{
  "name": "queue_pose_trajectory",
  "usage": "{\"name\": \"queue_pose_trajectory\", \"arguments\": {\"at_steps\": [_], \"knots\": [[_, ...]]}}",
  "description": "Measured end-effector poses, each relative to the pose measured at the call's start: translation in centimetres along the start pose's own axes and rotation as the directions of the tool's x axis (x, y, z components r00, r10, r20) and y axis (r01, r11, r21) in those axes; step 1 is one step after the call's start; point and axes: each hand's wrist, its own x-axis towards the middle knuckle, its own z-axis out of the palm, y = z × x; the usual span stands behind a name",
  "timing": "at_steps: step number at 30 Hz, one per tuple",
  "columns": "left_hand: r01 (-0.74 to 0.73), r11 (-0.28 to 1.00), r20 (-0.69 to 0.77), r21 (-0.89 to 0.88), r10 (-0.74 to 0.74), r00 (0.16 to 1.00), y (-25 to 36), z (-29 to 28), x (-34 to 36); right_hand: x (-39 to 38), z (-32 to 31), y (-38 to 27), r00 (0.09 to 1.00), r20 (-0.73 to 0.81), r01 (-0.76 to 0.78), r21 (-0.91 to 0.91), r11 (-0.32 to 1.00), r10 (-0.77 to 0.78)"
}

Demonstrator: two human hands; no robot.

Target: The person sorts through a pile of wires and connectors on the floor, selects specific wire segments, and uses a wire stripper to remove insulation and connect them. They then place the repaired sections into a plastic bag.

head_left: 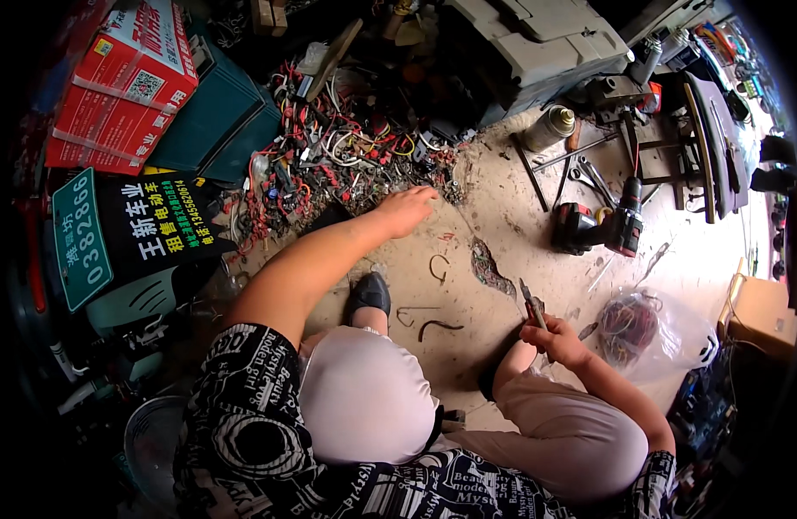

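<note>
A: Starting with the biggest?

B: With the floor point(467, 363), pale and scuffed, apparently used for laying things out within low, easy reach.

A: And after that?

B: Next, at upper left, the heap point(355, 151) of wire and scrap, banked beside the teal box point(234, 121), presumably to leave working room nearer the body.

A: Smaller?

B: Far right, a clear bag point(675, 342) with a coil point(632, 327) inside, probably bagged against tangling. Above that, a drill point(621, 221) on its side near spanners point(599, 183), perhaps for reach without crowding.

A: Down to the hands?

B: At the heap's near edge, the left hand point(405, 212), palm down, fingers loosely extended, seemingly empty. Impossible to tell whether touching the floor.

A: And the right hand point(558, 339)?

B: Closed around the handles of pliers point(528, 299), by the look of them, in front of the body. Pointed away, likely to leave the tip unobstructed.

A: Smallest?

B: Right of the dark shoe point(370, 296), 2 bent wires point(431, 270) and 1 dark strip point(439, 326), possibly left handy.
</note>
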Motion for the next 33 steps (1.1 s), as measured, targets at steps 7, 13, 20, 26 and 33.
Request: {"name": "queue_pose_trajectory", "arguments": {"at_steps": [7, 13, 20, 26, 33], "knots": [[0.038, 0.995, 0.023, -0.091, -0.036, 0.999, -0.2, 0.3, -1.8, -0.1, -0.3, 0.4, 0.999, 0.006, -0.054, 0.093, 0.994, 0.054], [0.17, 0.937, -0.093, -0.304, -0.206, 0.974, 0.0, 1.2, -3.0, -0.1, -0.3, 0.7, 0.996, -0.003, -0.091, 0.111, 0.99, 0.092], [0.22, 0.958, -0.172, 0.183, -0.189, 0.967, -1.1, -0.5, -3.4, 0.2, -0.3, 1.2, 0.986, -0.012, -0.162, 0.09, 0.983, 0.164], [0.175, 0.977, -0.138, 0.122, -0.158, 0.978, -1.8, -1.1, -3.9, 0.0, -0.2, 1.8, 0.991, -0.035, -0.126, 0.121, 0.985, 0.131], [-0.431, 0.14, -0.339, -0.891, -0.837, 0.43, -1.9, -8.4, -5.4, 0.0, 0.1, 0.8, 0.994, 0.028, -0.104, -0.001, 0.995, 0.104]]}}
